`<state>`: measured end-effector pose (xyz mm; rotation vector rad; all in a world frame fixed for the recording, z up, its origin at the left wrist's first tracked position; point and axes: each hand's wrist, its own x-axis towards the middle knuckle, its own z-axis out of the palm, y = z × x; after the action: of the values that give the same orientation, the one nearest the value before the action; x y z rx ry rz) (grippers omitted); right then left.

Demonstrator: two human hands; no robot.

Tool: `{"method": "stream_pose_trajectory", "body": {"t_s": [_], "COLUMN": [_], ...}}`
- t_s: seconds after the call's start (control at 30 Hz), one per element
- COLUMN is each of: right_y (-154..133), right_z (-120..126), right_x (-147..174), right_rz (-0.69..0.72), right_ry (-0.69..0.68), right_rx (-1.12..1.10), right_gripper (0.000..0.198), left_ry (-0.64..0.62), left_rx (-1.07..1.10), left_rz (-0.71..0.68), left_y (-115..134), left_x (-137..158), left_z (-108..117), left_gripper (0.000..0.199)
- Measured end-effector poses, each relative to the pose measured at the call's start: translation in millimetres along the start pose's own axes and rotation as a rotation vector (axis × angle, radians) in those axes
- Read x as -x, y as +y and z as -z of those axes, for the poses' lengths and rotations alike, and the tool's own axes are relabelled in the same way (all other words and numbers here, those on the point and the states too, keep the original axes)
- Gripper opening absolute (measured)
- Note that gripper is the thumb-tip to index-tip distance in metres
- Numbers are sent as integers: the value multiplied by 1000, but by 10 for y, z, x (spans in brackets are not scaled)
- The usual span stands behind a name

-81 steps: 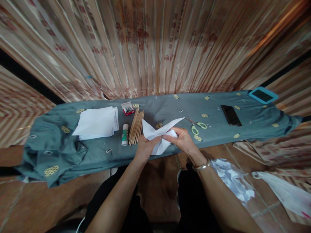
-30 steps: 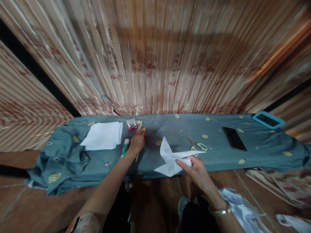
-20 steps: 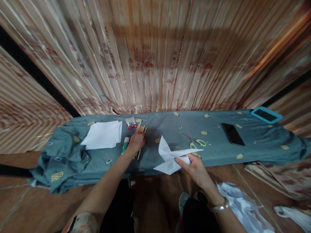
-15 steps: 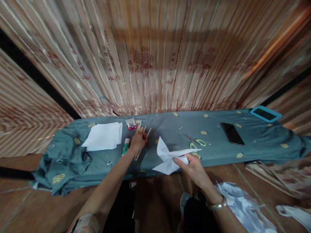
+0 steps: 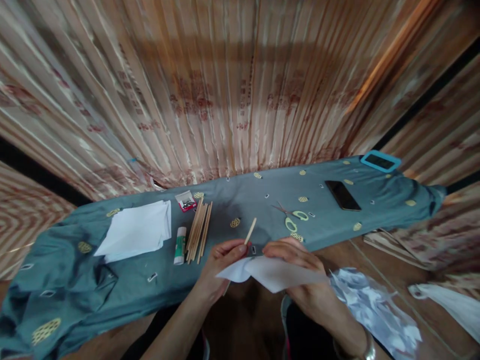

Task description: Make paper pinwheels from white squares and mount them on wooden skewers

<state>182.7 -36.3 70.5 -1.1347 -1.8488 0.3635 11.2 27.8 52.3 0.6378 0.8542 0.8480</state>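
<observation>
My left hand (image 5: 221, 265) is closed around a thin wooden stick (image 5: 250, 231), whose tip points up and away from me. A folded white paper pinwheel (image 5: 275, 274) is gripped in my right hand (image 5: 300, 265), in front of my body at the near table edge. The pinwheel is tilted, and its edge lies close against my left hand. Several more wooden sticks (image 5: 199, 230) lie in a loose bundle on the cloth, with a green and white glue stick (image 5: 180, 246) beside them. Behind these sits a small open box of metal pins (image 5: 186, 201).
A stack of white paper sheets (image 5: 137, 230) lies at the left on the blue-green cloth (image 5: 258, 195). Scissors (image 5: 290, 216), a dark phone (image 5: 342, 195) and a blue-framed tablet (image 5: 380, 161) are to the right. A bag of paper scraps (image 5: 375, 310) rests on the floor.
My left hand has taken one stick from the bundle and brought it right, close to the pinwheel. My right hand has turned the pinwheel. The view has shifted slightly.
</observation>
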Motion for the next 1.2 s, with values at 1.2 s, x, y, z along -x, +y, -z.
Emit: {"method": "stream_pose_trajectory", "body": {"t_s": [1.2], "right_y": [-68], "right_z": [-42], "right_x": [-92], "right_rz": [-47], "right_ry": [151], "right_rx": [-49], "right_gripper": [22], "left_ry": [-32], "left_rx": [-290], "left_rz": [-117], "left_y": [-19], "left_x": [132], "left_z": [47], "left_gripper": [24]}}
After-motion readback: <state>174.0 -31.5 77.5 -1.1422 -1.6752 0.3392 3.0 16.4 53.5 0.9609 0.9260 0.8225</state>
